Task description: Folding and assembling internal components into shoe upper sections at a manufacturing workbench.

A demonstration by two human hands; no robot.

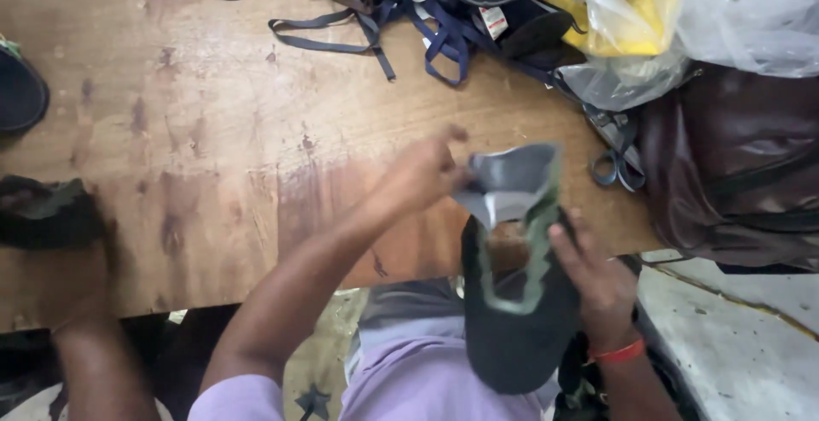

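I hold a dark cap [516, 336] over the near edge of the wooden table [213, 131], with its inside turned up. A green band [537, 250] runs along its opening. My right hand [597, 280], with a red band on the wrist, grips the cap's right side. My left hand [422, 174] pinches the grey lining flap [512, 182] that sticks up at the cap's top. Both hands are closed on the same cap.
Navy straps [384, 24] and dark caps lie piled at the table's far edge, beside yellow and clear plastic bags [631, 11]. A brown bag [734, 165] fills the right side. Another person's arm [94, 361] rests by a camouflage piece [43, 212] at left.
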